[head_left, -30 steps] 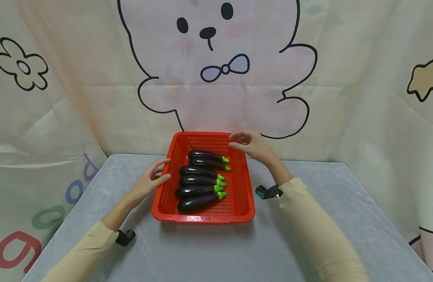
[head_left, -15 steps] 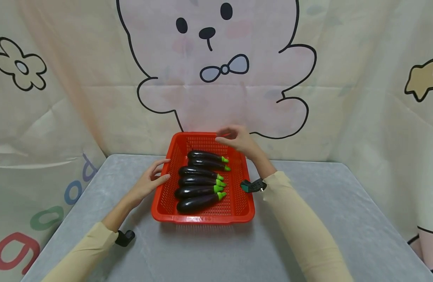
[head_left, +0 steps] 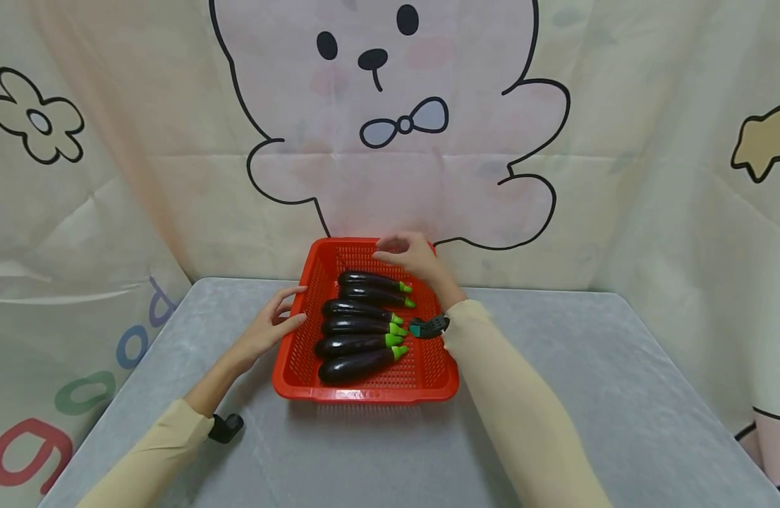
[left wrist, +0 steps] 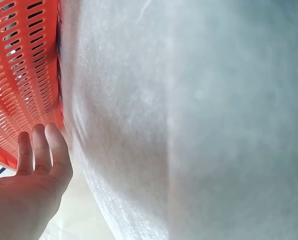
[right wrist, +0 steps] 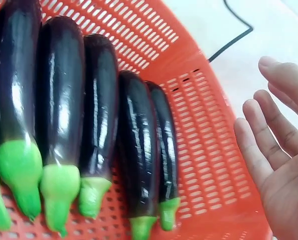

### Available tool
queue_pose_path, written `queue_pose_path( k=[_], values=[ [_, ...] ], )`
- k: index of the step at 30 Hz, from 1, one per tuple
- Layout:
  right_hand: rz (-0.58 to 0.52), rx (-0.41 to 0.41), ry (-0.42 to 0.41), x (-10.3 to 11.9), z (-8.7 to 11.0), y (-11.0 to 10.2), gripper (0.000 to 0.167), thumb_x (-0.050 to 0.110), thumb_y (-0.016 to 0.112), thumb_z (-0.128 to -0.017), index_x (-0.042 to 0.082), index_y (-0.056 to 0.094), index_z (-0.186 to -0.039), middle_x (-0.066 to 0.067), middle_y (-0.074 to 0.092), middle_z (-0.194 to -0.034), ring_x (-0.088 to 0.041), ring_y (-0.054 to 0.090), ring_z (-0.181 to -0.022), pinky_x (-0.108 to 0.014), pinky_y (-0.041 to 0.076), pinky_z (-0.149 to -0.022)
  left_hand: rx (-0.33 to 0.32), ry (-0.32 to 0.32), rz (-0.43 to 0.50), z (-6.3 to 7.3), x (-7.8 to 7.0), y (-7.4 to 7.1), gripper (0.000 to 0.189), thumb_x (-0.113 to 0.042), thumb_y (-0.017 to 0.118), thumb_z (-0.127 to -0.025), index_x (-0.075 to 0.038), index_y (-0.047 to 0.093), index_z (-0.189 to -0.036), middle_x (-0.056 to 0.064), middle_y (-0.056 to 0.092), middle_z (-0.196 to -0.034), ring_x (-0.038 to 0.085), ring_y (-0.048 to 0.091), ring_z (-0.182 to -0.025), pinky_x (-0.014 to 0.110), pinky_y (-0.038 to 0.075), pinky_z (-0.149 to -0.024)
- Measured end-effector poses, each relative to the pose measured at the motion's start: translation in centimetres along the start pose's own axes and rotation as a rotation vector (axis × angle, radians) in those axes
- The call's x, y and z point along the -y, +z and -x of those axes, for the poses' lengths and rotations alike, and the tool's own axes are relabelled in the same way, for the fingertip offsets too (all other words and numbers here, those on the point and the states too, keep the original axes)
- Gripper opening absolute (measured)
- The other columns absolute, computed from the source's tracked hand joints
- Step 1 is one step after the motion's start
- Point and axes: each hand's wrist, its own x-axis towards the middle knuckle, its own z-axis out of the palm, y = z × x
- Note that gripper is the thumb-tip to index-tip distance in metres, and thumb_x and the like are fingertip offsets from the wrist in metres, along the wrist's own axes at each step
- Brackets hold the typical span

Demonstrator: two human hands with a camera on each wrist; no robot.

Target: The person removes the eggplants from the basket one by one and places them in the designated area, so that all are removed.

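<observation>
Several dark purple eggplants (head_left: 358, 366) with green stem ends lie side by side, crosswise, in a red plastic basket (head_left: 436, 389). My left hand (head_left: 263, 335) rests at the basket's left side, thumb and fingers spread along it. In the left wrist view, its fingertips (left wrist: 54, 134) meet the slotted wall. Over the far right part of the basket is my right hand (head_left: 415, 259), fingers loosely bent and holding nothing. Just in front of it lies the farthest eggplant (head_left: 367, 280). The right wrist view has this hand (right wrist: 283, 155) beside the basket wall, apart from the eggplants.
The basket stands on a grey cloth-covered table (head_left: 390, 458), near its back edge. Right behind it hangs a curtain (head_left: 606, 212) printed with a cartoon bear. Each wrist wears a black strap, such as the right wristband (head_left: 430, 327).
My right hand has moved left along the basket's far rim, rising a little and then coming lower. The left hand, basket and eggplants have stayed in place.
</observation>
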Motion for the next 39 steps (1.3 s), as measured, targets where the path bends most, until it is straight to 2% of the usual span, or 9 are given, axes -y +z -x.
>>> queue_pose_path(
  k=[9, 14, 18, 25, 34, 39],
  values=[
    [-0.025, 0.003, 0.029, -2.1, -1.1, 2.2, 0.031, 0.008, 0.076, -0.093, -0.007, 0.068, -0.118, -0.014, 0.069, -0.116, -0.028, 0.063, -0.104, -0.039, 0.055, -0.088, 0.012, 0.007, 0.013, -0.1, 0.3, -0.2, 0.058, -0.020, 0.062, -0.102, -0.017, 0.037, -0.153, 0.028, 0.050, -0.137, 0.041, 0.064, -0.107, 0.044, 0.058, -0.081],
    [-0.045, -0.006, 0.110, -3.0, -1.3, 3.0, 0.031, 0.013, 0.077, -0.093, -0.002, 0.069, -0.119, -0.012, 0.069, -0.115, -0.028, 0.063, -0.103, -0.038, 0.055, -0.088, 0.011, 0.002, 0.011, -0.1, 0.3, -0.2, 0.058, -0.020, 0.062, -0.102, -0.018, 0.037, -0.153, 0.028, 0.050, -0.138, 0.041, 0.063, -0.108, 0.044, 0.058, -0.082],
    [-0.024, -0.025, 0.141, -3.9, -1.2, 3.3, 0.034, 0.015, 0.077, -0.092, -0.002, 0.069, -0.121, -0.012, 0.069, -0.116, -0.029, 0.061, -0.105, -0.040, 0.053, -0.091, 0.011, -0.001, 0.009, -0.2, 0.2, -0.2, 0.058, -0.020, 0.062, -0.101, -0.018, 0.036, -0.153, 0.028, 0.050, -0.138, 0.040, 0.062, -0.109, 0.045, 0.058, -0.083],
    [0.008, -0.067, 0.134, -4.8, -1.1, 3.6, 0.037, 0.012, 0.079, -0.090, -0.005, 0.067, -0.120, -0.016, 0.068, -0.116, -0.029, 0.061, -0.105, -0.042, 0.052, -0.092, 0.017, -0.009, 0.009, -0.2, 0.2, -0.1, 0.058, -0.021, 0.062, -0.102, -0.019, 0.035, -0.153, 0.028, 0.050, -0.137, 0.040, 0.062, -0.109, 0.045, 0.057, -0.083],
    [0.013, -0.072, 0.223, -5.3, -1.2, 4.1, 0.042, 0.013, 0.082, -0.088, -0.002, 0.068, -0.124, -0.015, 0.068, -0.117, -0.031, 0.060, -0.105, -0.042, 0.052, -0.093, 0.018, -0.021, 0.013, 0.0, 0.2, -0.1, 0.060, -0.023, 0.062, -0.101, -0.020, 0.034, -0.154, 0.028, 0.050, -0.136, 0.040, 0.062, -0.108, 0.045, 0.058, -0.083],
    [0.014, -0.081, 0.243, -5.9, -1.3, 4.3, 0.044, 0.015, 0.083, -0.087, 0.000, 0.068, -0.125, -0.014, 0.068, -0.118, -0.030, 0.060, -0.106, -0.041, 0.053, -0.092, 0.022, -0.016, 0.014, 0.2, 0.0, -0.1, 0.060, -0.021, 0.062, -0.101, -0.020, 0.034, -0.154, 0.028, 0.051, -0.133, 0.040, 0.063, -0.107, 0.045, 0.058, -0.083]
  ],
)
